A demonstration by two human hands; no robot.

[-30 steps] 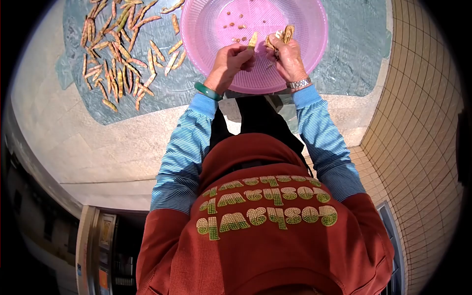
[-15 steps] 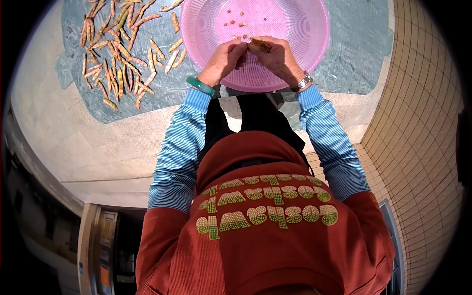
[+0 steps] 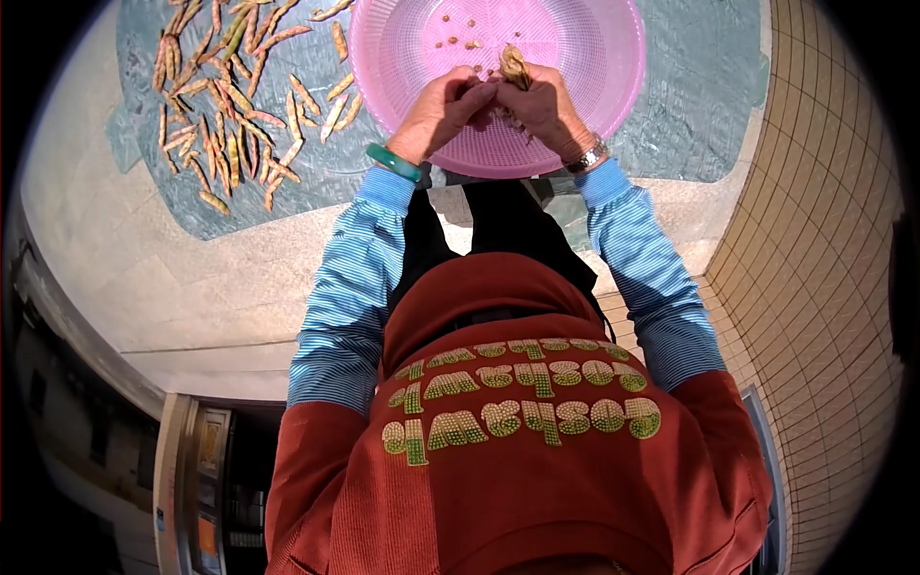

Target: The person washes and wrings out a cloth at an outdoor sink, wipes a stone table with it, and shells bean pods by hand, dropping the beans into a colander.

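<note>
My right hand [image 3: 544, 103] is closed on a dry, yellow-brown bean pod [image 3: 515, 65], whose split end sticks up past the fingers. Against it, my left hand [image 3: 443, 112] has its fingers curled and its thumb touching the right fingertips. What lies between the left fingers is hidden. Both hands are over the near side of a pink plastic basket [image 3: 599, 125]. Several small brown beans [image 3: 453, 40] lie on the basket's bottom. Below the right fingers, pale bits show that I cannot make out clearly.
Left of the basket, many speckled red-and-yellow bean pods [image 3: 235, 158] are spread on a blue-green sheet [image 3: 690, 105]. The sheet lies on pale paving [image 3: 259, 249]. A tiled wall [image 3: 815, 192] rises on the right. A doorway with shelves [image 3: 216, 470] is at lower left.
The pod in my right hand has turned from lying sideways to pointing up and away. My left hand has shifted slightly right, closer against the right fingers.
</note>
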